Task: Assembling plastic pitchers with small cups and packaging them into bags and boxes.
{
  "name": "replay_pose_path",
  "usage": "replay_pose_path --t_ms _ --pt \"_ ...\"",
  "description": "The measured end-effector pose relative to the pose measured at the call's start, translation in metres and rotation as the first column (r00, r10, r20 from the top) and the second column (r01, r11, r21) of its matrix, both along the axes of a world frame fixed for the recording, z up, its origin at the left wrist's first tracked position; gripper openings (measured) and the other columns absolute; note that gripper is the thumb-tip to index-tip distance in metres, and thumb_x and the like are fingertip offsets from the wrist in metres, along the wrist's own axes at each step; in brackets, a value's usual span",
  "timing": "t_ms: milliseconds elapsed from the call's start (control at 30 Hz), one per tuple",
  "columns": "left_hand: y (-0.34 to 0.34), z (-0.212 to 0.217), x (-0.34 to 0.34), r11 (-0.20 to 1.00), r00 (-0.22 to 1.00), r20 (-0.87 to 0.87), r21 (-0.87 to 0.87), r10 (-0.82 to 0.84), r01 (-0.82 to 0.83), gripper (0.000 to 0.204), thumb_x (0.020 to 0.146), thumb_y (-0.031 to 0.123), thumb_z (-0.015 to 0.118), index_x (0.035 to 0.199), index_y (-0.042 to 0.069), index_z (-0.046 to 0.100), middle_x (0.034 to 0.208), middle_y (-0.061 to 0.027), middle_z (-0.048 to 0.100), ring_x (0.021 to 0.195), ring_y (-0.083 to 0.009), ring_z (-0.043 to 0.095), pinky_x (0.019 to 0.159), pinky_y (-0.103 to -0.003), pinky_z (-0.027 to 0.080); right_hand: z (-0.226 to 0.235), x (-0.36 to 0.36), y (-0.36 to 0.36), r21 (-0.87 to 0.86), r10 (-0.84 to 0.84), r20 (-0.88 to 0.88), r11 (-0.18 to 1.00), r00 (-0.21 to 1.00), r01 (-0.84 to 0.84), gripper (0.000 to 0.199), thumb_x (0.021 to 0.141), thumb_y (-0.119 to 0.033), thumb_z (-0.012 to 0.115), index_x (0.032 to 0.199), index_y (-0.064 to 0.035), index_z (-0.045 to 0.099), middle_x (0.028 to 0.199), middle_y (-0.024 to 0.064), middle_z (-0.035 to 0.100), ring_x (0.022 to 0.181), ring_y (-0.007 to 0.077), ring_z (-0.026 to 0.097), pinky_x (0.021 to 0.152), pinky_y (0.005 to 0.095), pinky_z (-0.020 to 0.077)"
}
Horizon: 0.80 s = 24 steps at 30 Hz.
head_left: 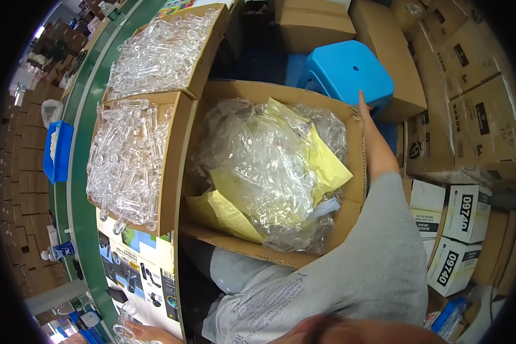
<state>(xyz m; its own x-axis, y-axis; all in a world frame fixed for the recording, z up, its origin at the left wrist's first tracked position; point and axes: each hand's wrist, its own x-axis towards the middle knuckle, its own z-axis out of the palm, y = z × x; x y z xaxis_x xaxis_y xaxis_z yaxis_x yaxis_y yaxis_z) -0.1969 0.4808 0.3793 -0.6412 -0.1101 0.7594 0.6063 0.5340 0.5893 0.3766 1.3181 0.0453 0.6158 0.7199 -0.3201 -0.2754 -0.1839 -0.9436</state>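
Note:
At the lower left edge, my left hand [148, 332] is partly cut off by the picture's rim. Its fingers close round clear plastic pieces [126, 322], some tube-like and one with a ring shape. My right arm reaches up the right side, and the right hand [363, 105] is at the far right corner of a large open cardboard box [358, 166]. One finger shows against the blue stool [350, 71]; the others are hidden, so its grip is unclear. Crumpled clear plastic bags [264, 166] and yellow sheets [329, 166] fill the box.
Two shallow cartons of clear plastic tubes [126, 160] [160, 51] stand along the green-edged bench on the left. A blue tray [57, 152] lies beyond them. Stacked brown cartons [476, 114] and white boxes [467, 212] crowd the right. Printed cardboard [137, 269] covers the near bench.

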Motion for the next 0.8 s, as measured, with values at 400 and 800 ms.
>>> replay_pose_path --t_ms 400,800 --pt "-0.041 -0.019 -0.019 0.352 0.801 -0.513 -0.721 0.309 -0.597 0.026 0.089 0.017 0.054 0.109 0.002 0.054 0.101 -0.0219 0.053 0.077 -0.0339 0.056 0.063 -0.04 0.047 0.009 -0.026 -0.004 -0.231 0.415 0.035 0.889 0.909 -0.396 0.112 0.061 -0.049 0.077 0.137 0.0048 0.014 0.135 0.0173 0.035 0.119 0.0244 0.041 0.1 0.034 0.0335" --pt "0.011 0.031 0.012 0.957 0.989 0.122 -0.285 0.089 -0.051 0.031 0.089 0.015 0.054 0.113 -0.002 0.043 0.109 -0.0214 0.053 0.099 -0.0269 0.056 0.086 -0.032 0.046 0.121 -0.053 0.029 -0.644 0.998 -0.012 0.042 0.064 -0.764 0.054 0.078 -0.027 0.063 0.128 -0.0162 0.047 0.118 0.0046 0.054 0.096 0.0186 0.054 0.091 0.0383 0.0399"
